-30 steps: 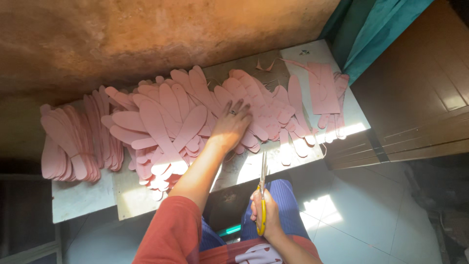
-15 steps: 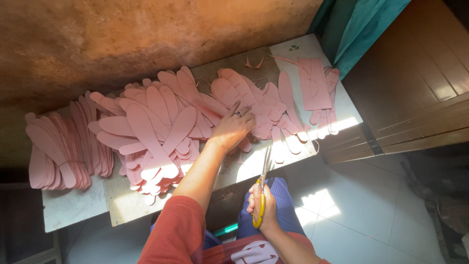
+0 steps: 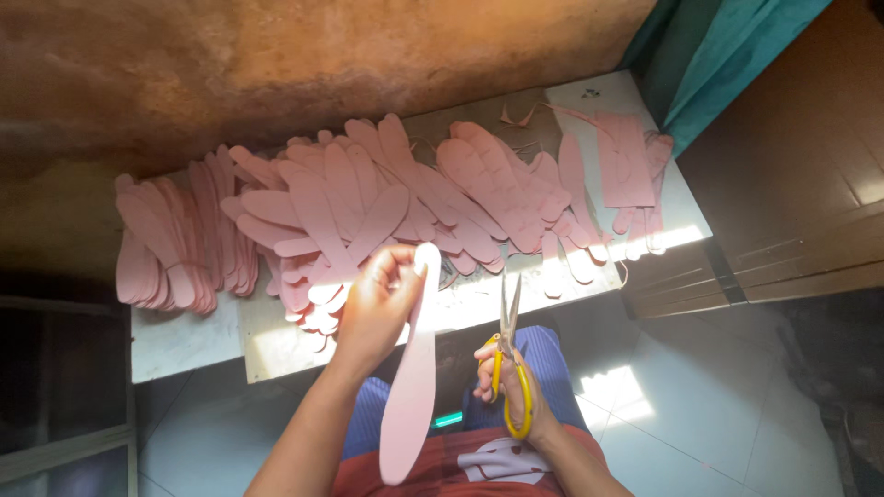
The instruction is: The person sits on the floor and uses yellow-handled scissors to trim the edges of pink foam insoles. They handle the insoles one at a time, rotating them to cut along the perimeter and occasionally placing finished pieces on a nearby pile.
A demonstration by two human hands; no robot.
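The left hand point(image 3: 378, 308) grasps a pink insole cutout point(image 3: 412, 377) by its top end, just beside the right hand point(image 3: 508, 387), which grips yellow-handled scissors point(image 3: 508, 354).

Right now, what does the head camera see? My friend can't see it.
The left hand holds up a long pink insole piece, and the right hand holds yellow-handled scissors. Many pink cutouts cover the table.

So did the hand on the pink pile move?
Yes. The left hand came off the pile of pink cutouts on the table, toward the person, now holding one long pink insole piece.
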